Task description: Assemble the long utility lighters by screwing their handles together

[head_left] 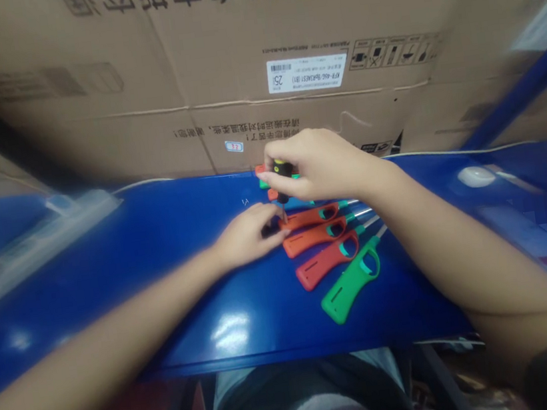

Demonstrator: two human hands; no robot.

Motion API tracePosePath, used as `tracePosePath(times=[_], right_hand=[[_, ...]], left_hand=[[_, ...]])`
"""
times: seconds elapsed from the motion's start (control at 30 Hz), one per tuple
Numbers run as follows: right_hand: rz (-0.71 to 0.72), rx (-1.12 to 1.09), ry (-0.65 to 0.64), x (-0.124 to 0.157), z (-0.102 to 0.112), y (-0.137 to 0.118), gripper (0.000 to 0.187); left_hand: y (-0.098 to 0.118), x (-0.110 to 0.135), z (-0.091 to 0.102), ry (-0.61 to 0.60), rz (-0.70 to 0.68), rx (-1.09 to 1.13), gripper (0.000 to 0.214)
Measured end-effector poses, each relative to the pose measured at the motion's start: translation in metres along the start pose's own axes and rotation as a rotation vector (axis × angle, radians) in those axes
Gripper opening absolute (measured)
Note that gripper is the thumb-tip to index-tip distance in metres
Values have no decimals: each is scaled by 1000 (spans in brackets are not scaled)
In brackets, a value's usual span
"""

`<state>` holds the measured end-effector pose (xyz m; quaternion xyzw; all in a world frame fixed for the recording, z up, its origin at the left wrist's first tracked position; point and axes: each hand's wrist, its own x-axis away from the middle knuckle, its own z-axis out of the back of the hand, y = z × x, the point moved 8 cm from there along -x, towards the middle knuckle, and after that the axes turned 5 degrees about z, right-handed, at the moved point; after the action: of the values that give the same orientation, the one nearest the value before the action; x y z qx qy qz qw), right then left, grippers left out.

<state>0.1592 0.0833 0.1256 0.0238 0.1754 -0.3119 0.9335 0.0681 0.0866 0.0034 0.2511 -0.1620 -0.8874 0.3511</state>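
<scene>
My right hand grips the black-and-yellow handle of a screwdriver, held upright with its shaft pointing down. The shaft reaches the butt end of an orange gas lighter; whether the tip sits in a screw is too small to tell. Thumb and fingers of my left hand close around that same end. Nearer to me lie another orange lighter, a red lighter and a green lighter, fanned out with their metal nozzles to the right. More lighters behind are mostly covered by my right hand.
Behind the blue tabletop stands a large cardboard box. A white computer mouse is at the right. Blurred clear plastic packaging lies at the left. A blue post slants up at the right.
</scene>
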Motion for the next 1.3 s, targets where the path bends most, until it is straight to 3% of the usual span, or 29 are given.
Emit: tracePosePath(times=[0.37, 0.63, 0.83, 1.3], right_hand=[[23, 11, -11, 1, -2, 2, 36], [-15, -2, -21, 2, 2, 3, 27], [51, 24, 1, 2, 3, 1, 31], [-26, 28, -20, 2, 3, 7, 28]], left_hand=[[0, 0, 0, 1, -5, -9, 17], [-1, 0, -1, -4, 2, 0, 16], [-2, 0, 0, 0, 0, 3, 16], [-2, 0, 0, 1, 2, 0, 14]])
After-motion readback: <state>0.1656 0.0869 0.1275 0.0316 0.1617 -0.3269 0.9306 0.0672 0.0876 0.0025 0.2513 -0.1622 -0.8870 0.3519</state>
